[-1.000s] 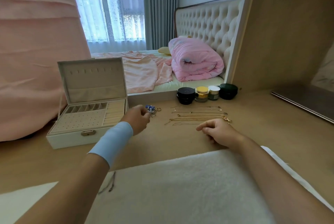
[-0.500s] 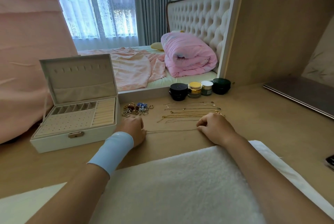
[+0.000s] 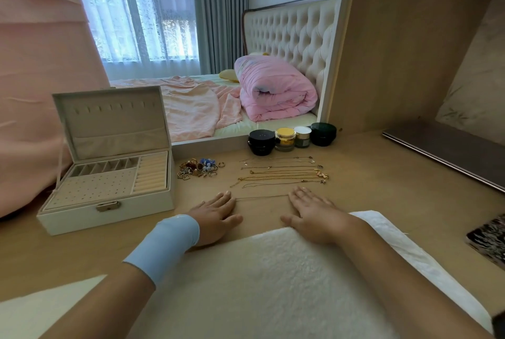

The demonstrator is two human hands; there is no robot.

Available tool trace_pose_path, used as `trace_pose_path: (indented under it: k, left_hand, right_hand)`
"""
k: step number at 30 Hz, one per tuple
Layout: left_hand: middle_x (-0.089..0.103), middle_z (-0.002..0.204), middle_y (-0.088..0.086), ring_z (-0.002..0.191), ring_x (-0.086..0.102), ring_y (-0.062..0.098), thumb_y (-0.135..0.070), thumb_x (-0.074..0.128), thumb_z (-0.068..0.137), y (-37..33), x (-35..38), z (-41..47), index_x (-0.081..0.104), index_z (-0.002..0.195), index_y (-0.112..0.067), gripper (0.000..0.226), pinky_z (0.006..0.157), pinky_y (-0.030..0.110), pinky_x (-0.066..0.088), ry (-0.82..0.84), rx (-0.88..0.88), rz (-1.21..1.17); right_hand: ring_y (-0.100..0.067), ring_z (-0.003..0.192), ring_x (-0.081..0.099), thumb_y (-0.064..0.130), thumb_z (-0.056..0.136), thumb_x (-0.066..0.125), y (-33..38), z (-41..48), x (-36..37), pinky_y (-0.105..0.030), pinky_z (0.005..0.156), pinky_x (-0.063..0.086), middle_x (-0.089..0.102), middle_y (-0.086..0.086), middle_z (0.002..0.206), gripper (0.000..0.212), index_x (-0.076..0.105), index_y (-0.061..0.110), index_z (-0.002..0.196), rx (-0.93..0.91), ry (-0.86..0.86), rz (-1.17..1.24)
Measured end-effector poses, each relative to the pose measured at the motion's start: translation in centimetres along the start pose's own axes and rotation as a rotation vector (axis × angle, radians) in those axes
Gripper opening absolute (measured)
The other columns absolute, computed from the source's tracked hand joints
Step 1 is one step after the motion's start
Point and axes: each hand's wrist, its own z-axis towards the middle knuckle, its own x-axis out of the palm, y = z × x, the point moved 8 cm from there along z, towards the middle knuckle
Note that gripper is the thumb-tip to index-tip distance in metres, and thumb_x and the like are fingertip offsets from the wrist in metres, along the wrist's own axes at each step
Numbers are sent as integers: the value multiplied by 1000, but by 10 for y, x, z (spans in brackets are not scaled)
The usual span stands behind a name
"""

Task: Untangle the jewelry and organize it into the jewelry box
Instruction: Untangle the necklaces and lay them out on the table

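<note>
A white jewelry box (image 3: 82, 218) stands with its lid up on the left of the wooden desk, its cream compartments showing. Right of it lies a tangled heap of rings and earrings (image 3: 199, 169). Several gold chains (image 3: 284, 174) lie in straight rows beyond my hands. One thin chain (image 3: 261, 197) stretches across the desk between my fingertips. My left hand (image 3: 216, 214), with a blue wristband, lies flat with fingers straight at the chain's left end. My right hand (image 3: 311, 211) lies flat at its right end.
Several cosmetic jars (image 3: 291, 137) stand at the desk's back edge by a mirror. A white fluffy cloth (image 3: 259, 284) covers the desk's near side under my forearms. A patterned phone (image 3: 489, 240) lies at the right. A dark flat laptop (image 3: 448, 152) sits at back right.
My left hand left the heap of rings and drew a thin chain out straight with my right hand. Both hands have now uncurled and lie flat at the chain's ends.
</note>
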Motion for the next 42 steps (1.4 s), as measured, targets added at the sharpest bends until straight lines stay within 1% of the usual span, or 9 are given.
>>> trace_pose_path:
  k: [7,13,19,23,26,29,32,36,42]
  left_hand:
    - [-20,160,-7,147,-17,10,-59,13,99,-32,-1,34,-10,154,-24,69,122,42,-6,-12,41,11]
    - [-20,160,-7,147,-17,9,-59,17,99,-38,-6,46,-10,154,-24,70,122,40,-5,-71,21,-26]
    - [-16,161,-8,148,-13,8,-55,25,100,-26,-21,27,-6,155,-25,70,119,32,-2,-217,48,-157]
    - [5,163,-8,150,6,13,-48,39,100,-7,-34,-17,4,155,-31,68,119,37,14,-330,15,-203]
    - [40,149,-7,133,42,15,-40,47,99,13,-45,-62,27,149,-36,54,108,35,38,-411,-24,-220]
    - [59,113,-11,97,57,8,-36,51,98,39,-45,-104,47,127,-35,30,88,26,48,-458,-82,-252]
    - [59,94,-13,81,55,7,-35,51,97,66,-32,-136,53,102,-36,5,70,22,44,-418,-142,-239]
    - [59,85,-17,78,55,5,-36,59,90,89,-10,-162,56,80,-39,10,67,21,41,-289,-155,-267]
    - [62,84,-17,78,57,3,-45,69,80,99,12,-180,67,85,-37,10,70,19,47,-178,-166,-305]
  right_hand:
    - [-17,154,-18,65,101,20,-33,5,-5,-48,125,-8,-21,0,167,80,-9,20,161,124,-44,24]
    - [-19,153,-21,65,100,24,-41,13,-7,-54,123,-8,-23,-2,166,82,-8,19,161,146,-80,27]
    - [-19,153,-20,51,104,34,-11,3,-23,-50,124,-8,-21,-1,167,72,1,24,162,21,-192,43]
    - [-20,156,0,44,103,46,47,-18,-39,-45,124,6,5,0,169,62,23,30,159,-155,-301,107]
    - [-15,141,34,39,101,53,101,-36,-47,-41,118,29,43,7,152,43,48,35,144,-321,-362,178]
    - [-3,101,56,33,100,58,156,-49,-35,-33,96,50,60,17,115,25,65,37,123,-499,-263,273]
    - [-1,84,56,28,97,64,204,-58,-13,-19,80,48,60,20,98,18,70,37,112,-609,-114,311]
    - [0,79,55,22,91,71,246,-59,8,-18,75,48,66,14,99,21,74,35,108,-681,-3,307]
    - [3,79,54,29,87,75,259,-50,18,-20,77,47,63,20,90,14,80,35,99,-661,11,241]
